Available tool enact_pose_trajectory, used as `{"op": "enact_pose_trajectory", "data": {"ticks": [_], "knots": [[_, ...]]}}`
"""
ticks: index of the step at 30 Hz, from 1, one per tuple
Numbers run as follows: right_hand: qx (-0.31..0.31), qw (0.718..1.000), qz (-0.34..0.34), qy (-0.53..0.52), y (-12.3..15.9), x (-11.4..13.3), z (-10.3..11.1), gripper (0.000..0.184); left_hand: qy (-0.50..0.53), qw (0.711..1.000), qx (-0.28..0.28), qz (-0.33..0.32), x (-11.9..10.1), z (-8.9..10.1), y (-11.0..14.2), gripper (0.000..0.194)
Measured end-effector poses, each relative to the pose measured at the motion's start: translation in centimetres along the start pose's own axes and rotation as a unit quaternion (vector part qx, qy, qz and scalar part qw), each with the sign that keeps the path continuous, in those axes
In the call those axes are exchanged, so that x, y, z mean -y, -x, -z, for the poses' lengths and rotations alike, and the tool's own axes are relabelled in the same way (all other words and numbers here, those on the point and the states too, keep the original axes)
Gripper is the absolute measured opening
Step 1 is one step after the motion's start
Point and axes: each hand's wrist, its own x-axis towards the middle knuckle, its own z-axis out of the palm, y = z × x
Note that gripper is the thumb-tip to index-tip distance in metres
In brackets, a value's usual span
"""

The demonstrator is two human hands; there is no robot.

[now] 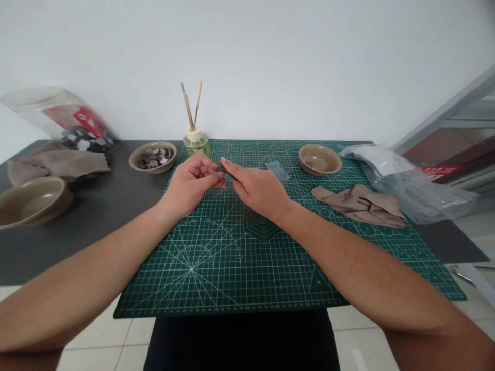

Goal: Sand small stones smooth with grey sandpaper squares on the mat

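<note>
My left hand (pixel 194 178) and my right hand (pixel 260 189) meet above the cutting mat (pixel 216 278). Between their fingertips is a small dark, thin piece (pixel 221 168); its kind is too small to tell. My right hand pinches it between thumb and fingers. The left thumb presses against curled fingers at the piece's other side, and the fingers partly hide what is there. A small clear plastic packet (pixel 277 170) lies on the mat beyond my right hand. Left of my left hand stands a tan bowl (pixel 134 161) with several dark and beige flat pieces (pixel 155 157).
A reed diffuser (pixel 196 139) stands behind my left hand. At the right are another tan bowl (pixel 320 159), a brown cloth (pixel 361 205) and a clear plastic bag (pixel 415 188). At the left are a bowl (pixel 34 201), a cloth (pixel 58 164) and a clear plastic container (pixel 42 105).
</note>
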Motion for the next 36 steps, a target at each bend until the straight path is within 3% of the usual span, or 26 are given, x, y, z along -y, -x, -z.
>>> {"op": "enact_pose_trajectory", "data": {"ticks": [6, 36], "knots": [[0.008, 1.000, 0.024, -0.012, -0.03, 0.13, -0.11, 0.061, -0.032, 0.999, 0.033, -0.014, -0.41, -0.09, 0.21, 0.023], [-0.027, 1.000, 0.011, 0.011, 0.02, -0.52, -0.53, 0.054, -0.048, 0.999, 0.014, -0.020, -0.30, -0.04, 0.20, 0.029]]}}
